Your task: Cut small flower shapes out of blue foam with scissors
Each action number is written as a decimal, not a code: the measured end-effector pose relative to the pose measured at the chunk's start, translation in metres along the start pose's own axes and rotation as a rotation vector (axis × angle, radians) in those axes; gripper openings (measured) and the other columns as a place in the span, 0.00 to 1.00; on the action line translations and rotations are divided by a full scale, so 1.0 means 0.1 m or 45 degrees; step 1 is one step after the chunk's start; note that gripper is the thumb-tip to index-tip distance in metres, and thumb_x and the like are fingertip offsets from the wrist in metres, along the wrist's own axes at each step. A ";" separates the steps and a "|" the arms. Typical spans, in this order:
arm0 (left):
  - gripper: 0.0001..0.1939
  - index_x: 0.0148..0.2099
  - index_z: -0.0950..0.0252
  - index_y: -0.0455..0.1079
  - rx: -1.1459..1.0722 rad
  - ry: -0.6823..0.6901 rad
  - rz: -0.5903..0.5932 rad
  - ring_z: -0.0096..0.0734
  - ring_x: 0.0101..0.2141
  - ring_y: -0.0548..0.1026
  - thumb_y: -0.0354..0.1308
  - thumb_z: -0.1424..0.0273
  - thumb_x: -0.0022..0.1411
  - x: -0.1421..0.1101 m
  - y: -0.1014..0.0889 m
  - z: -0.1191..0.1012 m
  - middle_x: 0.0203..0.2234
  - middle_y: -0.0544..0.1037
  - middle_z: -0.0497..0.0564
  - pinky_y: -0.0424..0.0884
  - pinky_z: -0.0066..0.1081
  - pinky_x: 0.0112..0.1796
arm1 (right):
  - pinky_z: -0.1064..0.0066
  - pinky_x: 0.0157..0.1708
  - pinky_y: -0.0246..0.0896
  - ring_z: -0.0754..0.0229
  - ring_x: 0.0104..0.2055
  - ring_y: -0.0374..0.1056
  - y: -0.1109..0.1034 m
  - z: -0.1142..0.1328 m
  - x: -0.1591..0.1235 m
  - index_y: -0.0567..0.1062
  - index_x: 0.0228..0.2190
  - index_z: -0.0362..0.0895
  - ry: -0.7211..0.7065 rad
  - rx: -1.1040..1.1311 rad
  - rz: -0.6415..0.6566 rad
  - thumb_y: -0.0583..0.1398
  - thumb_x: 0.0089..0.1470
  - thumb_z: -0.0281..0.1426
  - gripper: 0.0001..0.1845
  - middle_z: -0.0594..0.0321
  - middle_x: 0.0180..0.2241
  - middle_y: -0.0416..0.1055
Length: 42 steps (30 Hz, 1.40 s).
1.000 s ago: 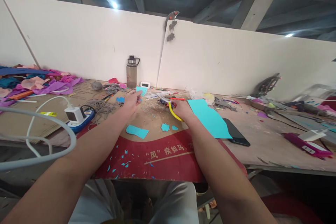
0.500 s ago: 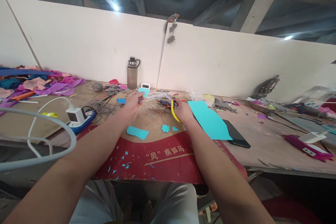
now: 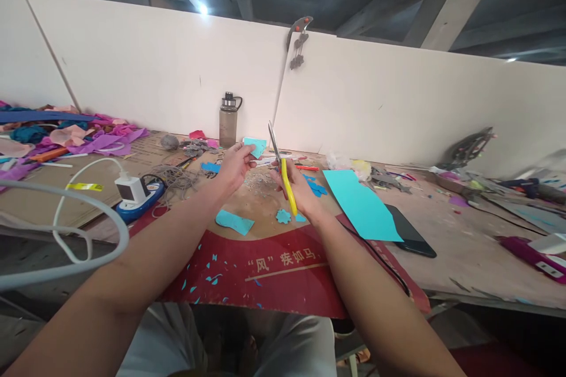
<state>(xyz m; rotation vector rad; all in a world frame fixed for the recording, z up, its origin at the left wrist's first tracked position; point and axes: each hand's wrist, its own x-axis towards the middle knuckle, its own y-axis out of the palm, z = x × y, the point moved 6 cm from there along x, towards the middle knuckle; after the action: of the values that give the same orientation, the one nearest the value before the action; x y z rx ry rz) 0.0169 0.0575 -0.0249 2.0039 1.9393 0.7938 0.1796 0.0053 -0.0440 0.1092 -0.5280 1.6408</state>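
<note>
My left hand (image 3: pixel 233 166) pinches a small turquoise paper piece (image 3: pixel 255 146) and holds it up over the bench. My right hand (image 3: pixel 299 188) grips yellow-handled scissors (image 3: pixel 281 166) with the blades raised upright, just right of the paper piece. Below the hands, on the cardboard mat (image 3: pixel 283 265), lie a turquoise offcut (image 3: pixel 234 222), a small flower cut-out (image 3: pixel 283 216) and a tiny heart-like scrap (image 3: pixel 300 218). A large turquoise sheet (image 3: pixel 360 204) lies to the right of my right hand.
A black phone (image 3: pixel 413 237) lies partly under the big sheet. A water bottle (image 3: pixel 228 121) stands by the white back wall. A charger with white cable (image 3: pixel 130 189) sits at left, beyond it purple and pink scraps (image 3: pixel 88 138). Tools and clutter (image 3: pixel 486 188) fill the right side.
My right hand has lifted the scissors off the bench and turned the blades upward. My left hand has raised the turquoise piece toward them.
</note>
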 end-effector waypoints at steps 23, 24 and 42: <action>0.14 0.33 0.63 0.67 -0.005 -0.001 0.077 0.24 0.23 0.76 0.71 0.78 0.58 -0.23 0.23 -0.03 0.25 0.75 0.44 0.64 0.27 0.28 | 0.71 0.17 0.54 0.65 0.18 0.58 0.15 0.00 -0.05 0.64 0.35 0.51 0.074 0.190 0.172 0.61 0.53 0.72 0.37 0.74 0.21 0.61; 0.14 0.32 0.63 0.67 -0.007 -0.001 0.068 0.24 0.23 0.76 0.71 0.78 0.58 -0.23 0.22 -0.03 0.24 0.75 0.44 0.64 0.27 0.28 | 0.71 0.17 0.54 0.64 0.19 0.59 0.16 0.00 -0.05 0.64 0.35 0.51 0.074 0.184 0.172 0.61 0.53 0.72 0.37 0.74 0.21 0.61; 0.13 0.33 0.63 0.66 -0.024 -0.004 0.013 0.25 0.24 0.77 0.70 0.78 0.60 -0.26 0.22 0.00 0.25 0.77 0.45 0.65 0.27 0.29 | 0.67 0.17 0.51 0.64 0.19 0.56 0.15 0.00 -0.04 0.65 0.36 0.51 0.030 0.170 0.157 0.61 0.58 0.68 0.33 0.73 0.21 0.59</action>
<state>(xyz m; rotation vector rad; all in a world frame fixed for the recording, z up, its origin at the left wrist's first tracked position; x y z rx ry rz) 0.0362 0.0304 -0.0186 2.0041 1.9141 0.8078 0.1659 0.0011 -0.0498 0.1582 -0.4133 1.7959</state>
